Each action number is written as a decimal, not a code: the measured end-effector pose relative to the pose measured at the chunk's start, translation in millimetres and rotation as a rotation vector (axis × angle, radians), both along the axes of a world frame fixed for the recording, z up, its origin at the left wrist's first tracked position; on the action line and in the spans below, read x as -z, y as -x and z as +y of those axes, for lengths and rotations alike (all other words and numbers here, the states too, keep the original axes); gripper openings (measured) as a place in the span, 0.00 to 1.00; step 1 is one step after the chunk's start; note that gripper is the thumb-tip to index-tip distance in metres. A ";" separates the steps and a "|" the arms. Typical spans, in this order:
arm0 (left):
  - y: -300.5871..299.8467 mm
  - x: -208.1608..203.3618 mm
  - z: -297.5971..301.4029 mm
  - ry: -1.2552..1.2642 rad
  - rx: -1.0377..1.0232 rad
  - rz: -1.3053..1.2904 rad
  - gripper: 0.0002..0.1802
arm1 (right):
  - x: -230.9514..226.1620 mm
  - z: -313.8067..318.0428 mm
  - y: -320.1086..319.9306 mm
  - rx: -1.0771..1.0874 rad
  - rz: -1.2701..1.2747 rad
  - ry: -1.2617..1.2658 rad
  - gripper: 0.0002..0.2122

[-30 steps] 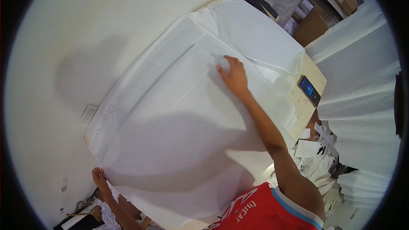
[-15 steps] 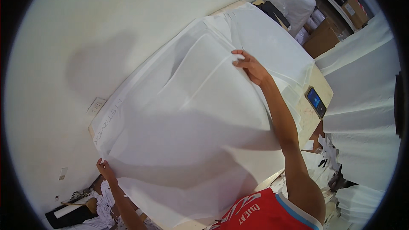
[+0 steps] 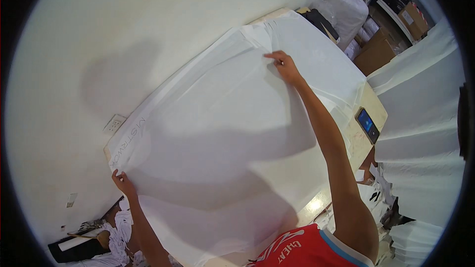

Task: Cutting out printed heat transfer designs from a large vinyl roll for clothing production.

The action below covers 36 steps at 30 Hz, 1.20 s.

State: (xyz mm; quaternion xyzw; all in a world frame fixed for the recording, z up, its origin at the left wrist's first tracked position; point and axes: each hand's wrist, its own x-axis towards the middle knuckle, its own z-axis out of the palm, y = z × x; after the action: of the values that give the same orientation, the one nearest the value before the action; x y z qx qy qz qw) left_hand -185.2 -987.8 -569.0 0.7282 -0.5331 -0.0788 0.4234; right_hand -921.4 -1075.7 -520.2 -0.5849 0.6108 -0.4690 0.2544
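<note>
A large sheet of thin white fabric (image 3: 217, 118) spreads over a stack of similar white layers on the table, with soft folds toward its far end. My left hand (image 3: 123, 184) is closed in a pinch on the sheet's near-left corner, at the table's left end. At the far right edge of the same sheet, my right hand (image 3: 284, 66) has its fingers curled together in a pinch on the fabric. Dark handwriting marks a lower layer (image 3: 129, 141) near the left hand.
A phone (image 3: 367, 125) with a lit screen lies on the bare right rim of the table (image 3: 373, 101). The wall (image 3: 99, 29) with a socket (image 3: 115, 122) borders the far-left side. Wrapped bundles (image 3: 346, 10) and cardboard boxes (image 3: 375, 53) stand beyond. A white curtain (image 3: 420, 118) hangs right.
Both hands have moved farther from me, and the fabric between them has shifted toward the wall. The sheet now lies flatter, with less of a raised fold along its far side.
</note>
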 end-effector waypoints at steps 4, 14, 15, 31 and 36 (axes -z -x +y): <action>10.6 2.4 16.3 -0.182 -0.093 -0.101 0.18 | 16.6 14.1 6.5 0.040 0.215 -0.225 0.25; 14.3 -2.6 10.2 -0.163 -0.148 -0.158 0.18 | 11.1 -11.1 -1.8 -0.001 0.217 -0.078 0.24; 14.0 -3.3 4.9 -0.142 -0.146 -0.160 0.18 | 8.7 -17.5 -3.6 0.026 0.226 -0.059 0.23; 230.1 -76.5 182.4 -0.485 0.412 -0.645 0.36 | -37.7 233.8 -107.3 0.221 0.645 -0.061 0.24; 252.8 -79.9 249.7 -0.484 0.370 -0.585 0.34 | -42.3 317.8 -67.6 0.559 0.230 -0.179 0.20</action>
State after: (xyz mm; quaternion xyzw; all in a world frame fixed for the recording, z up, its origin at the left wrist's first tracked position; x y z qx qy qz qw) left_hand -438.0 -738.1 -489.1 0.6903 -0.7187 -0.0665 0.0496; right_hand -853.8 -757.9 -477.9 -0.4187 0.8116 -0.3962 0.0953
